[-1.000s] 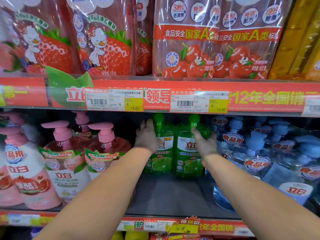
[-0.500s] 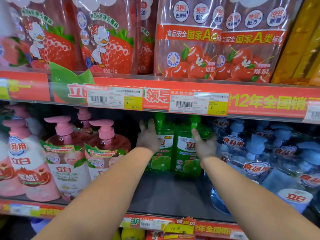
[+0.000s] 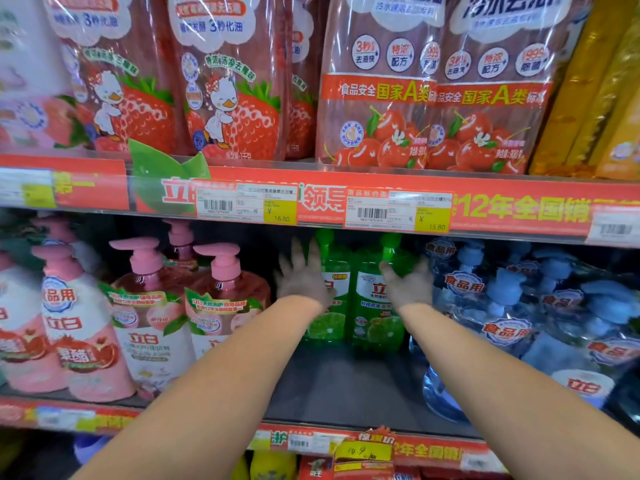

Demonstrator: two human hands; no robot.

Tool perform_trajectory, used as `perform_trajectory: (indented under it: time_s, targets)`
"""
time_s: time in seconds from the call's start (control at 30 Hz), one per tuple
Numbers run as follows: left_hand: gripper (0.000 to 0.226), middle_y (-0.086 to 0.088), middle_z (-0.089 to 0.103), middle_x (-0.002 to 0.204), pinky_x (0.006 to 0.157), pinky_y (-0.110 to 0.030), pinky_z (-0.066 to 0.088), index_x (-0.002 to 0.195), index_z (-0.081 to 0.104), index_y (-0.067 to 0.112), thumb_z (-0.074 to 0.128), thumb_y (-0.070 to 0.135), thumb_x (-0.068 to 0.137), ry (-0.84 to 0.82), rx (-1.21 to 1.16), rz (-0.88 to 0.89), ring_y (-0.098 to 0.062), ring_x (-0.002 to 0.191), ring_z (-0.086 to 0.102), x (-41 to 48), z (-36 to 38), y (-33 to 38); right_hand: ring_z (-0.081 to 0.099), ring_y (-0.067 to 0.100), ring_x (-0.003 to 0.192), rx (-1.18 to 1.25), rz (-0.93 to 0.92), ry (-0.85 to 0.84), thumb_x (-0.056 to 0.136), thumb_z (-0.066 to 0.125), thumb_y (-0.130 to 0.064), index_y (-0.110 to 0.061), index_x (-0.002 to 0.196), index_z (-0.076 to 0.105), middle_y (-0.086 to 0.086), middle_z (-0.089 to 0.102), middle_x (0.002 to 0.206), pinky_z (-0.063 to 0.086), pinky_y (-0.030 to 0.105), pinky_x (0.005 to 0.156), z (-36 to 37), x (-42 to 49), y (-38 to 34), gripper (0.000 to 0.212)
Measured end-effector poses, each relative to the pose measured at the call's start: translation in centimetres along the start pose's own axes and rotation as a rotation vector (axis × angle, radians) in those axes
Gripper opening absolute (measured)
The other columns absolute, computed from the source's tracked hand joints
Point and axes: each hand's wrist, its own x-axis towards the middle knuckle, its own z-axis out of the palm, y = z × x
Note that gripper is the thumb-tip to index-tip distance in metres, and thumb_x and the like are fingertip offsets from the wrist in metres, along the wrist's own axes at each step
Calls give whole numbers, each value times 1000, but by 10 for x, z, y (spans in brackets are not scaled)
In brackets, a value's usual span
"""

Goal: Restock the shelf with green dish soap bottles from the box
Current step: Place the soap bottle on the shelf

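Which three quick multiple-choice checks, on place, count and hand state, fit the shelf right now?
1. Where do the green bottles stand?
A) between pink pump bottles and blue pump bottles
B) on the top shelf
C) on the floor

2. How many green bottles show?
A) one
B) two
C) five

3. How are the fingers of the left hand?
A) curled round a cap
B) spread straight
C) pinching a price tag

Answers: 1 A, pink on the left, blue on the right; 2 B, two stand side by side; 3 B, blurred but plainly splayed.
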Motion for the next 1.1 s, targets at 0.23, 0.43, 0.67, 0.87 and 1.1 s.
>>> perform_trajectory:
  time_s: [0.23, 0.43, 0.67, 0.87, 1.1]
  targets:
    - [64, -12, 23, 153, 108, -48, 30, 143, 31, 17, 52, 44, 89, -18, 291, 306, -36, 138, 28, -33, -6, -7, 15, 33, 144, -912, -410, -230, 92, 50, -37, -20, 144, 30, 6, 20, 156, 24, 50, 112, -30, -55, 2, 59]
    - [51, -9, 43, 138, 94, -43, 44, 131, 44, 12, 51, 41, 90, -61, 273, 537, -31, 124, 45, -88, -3, -14, 21, 33, 142, -1055, -384, -327, 88, 52, -40, -21, 147, 25, 7, 26, 154, 22, 47, 116, -48, -107, 13, 67]
    - [55, -11, 41, 138, 97, -43, 44, 134, 42, 11, 51, 44, 90, -81, 288, 455, -31, 126, 42, -154, -15, -42, 12, 30, 146, -1091, -438, -366, 91, 50, -40, -24, 148, 22, 2, 19, 157, 18, 49, 117, -59, -166, 8, 66]
    - [57, -10, 41, 138, 97, -44, 42, 133, 40, 11, 53, 44, 88, -86, 300, 281, -33, 125, 44, -243, -24, -74, 11, 28, 147, -1034, -507, -472, 92, 50, -40, -25, 149, 20, 1, 19, 157, 18, 49, 117, -71, -247, 18, 66]
    - [51, -9, 47, 128, 92, -43, 44, 125, 47, 13, 54, 47, 86, -119, 342, 100, -31, 121, 47, -383, -30, -121, 18, 27, 144, -990, -625, -627, 88, 53, -40, -25, 147, 25, 1, 26, 154, 22, 50, 112, -68, -362, 36, 67]
